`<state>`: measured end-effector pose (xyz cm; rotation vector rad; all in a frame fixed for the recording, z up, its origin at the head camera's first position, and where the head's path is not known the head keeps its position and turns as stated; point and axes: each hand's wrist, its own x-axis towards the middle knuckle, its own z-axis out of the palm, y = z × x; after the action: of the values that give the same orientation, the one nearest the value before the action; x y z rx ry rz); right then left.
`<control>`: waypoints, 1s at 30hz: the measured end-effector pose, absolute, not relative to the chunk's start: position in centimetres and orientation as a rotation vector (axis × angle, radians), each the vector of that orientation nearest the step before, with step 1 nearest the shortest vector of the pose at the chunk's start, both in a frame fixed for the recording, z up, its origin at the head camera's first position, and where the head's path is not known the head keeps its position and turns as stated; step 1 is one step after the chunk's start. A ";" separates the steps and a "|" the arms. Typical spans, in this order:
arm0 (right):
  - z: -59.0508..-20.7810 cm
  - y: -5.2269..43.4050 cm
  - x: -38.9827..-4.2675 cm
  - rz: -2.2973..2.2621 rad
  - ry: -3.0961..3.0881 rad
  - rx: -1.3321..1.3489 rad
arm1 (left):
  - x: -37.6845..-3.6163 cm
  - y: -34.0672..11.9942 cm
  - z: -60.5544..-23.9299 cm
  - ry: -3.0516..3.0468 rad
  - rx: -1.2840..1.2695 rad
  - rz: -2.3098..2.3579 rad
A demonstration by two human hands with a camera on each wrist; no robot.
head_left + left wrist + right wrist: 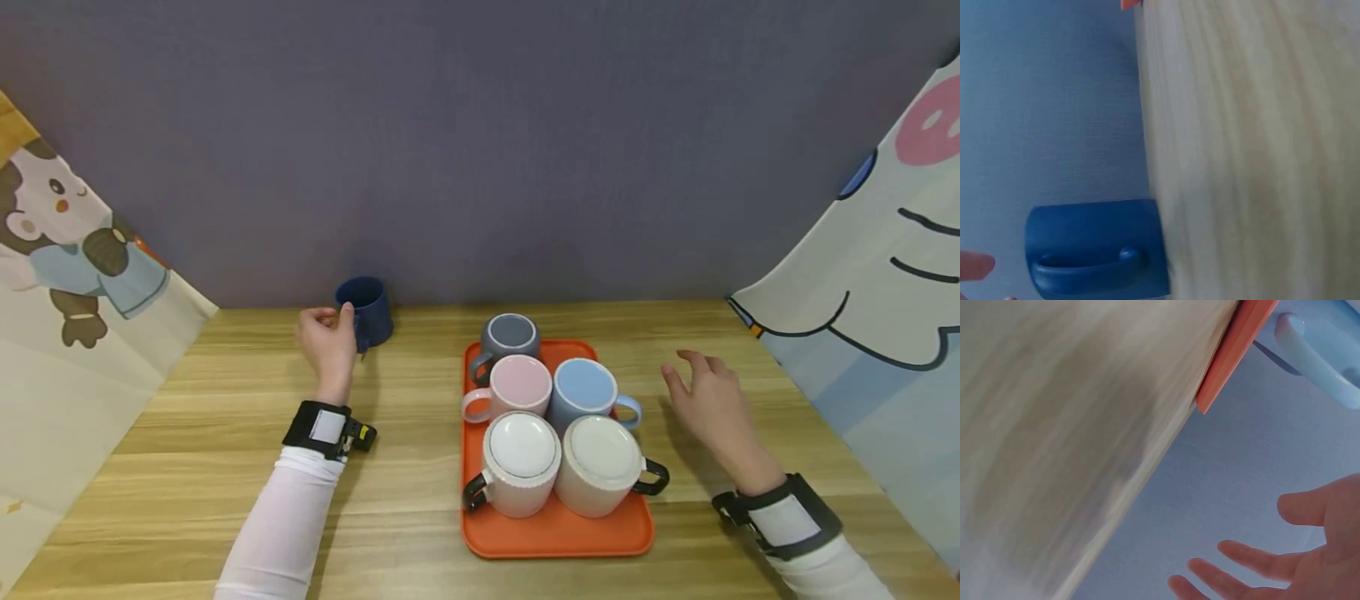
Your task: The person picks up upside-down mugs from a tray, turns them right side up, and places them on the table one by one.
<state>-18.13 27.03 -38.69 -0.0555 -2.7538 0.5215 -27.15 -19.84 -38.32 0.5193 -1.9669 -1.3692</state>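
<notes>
While the left hand [327,343] sits against the dark blue mug [365,311] near the table's [225,433] far edge, thumb touching its handle side, whether it truly grips cannot be told. Beside the orange tray [555,533] of mugs, the right hand [712,408] hovers, fingers spread, holding nothing.

Five mugs [555,425] stand on a tray [555,533] at lower centre of the frame. A lone mug [367,310] stands on the bench [420,500] to the tray's upper left, by the wall.
</notes>
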 end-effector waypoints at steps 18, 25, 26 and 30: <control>-38.3 25.3 -19.5 0.543 -2.737 0.012 | -26.6 -16.1 -37.7 -2.184 0.203 -1.379; -38.0 24.6 -19.7 0.557 -2.746 0.028 | -26.1 -14.4 -37.5 -2.322 0.163 -1.436; -38.0 24.5 -19.8 0.558 -2.741 0.036 | -26.0 -14.2 -37.5 -2.330 0.156 -1.438; -37.8 24.1 -20.0 0.549 -2.722 0.055 | -25.9 -13.3 -37.5 -2.354 0.123 -1.438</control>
<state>-20.00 24.08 -37.82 0.0548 -2.7216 0.5494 -25.90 -13.35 -37.53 0.1225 -2.3543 -1.4384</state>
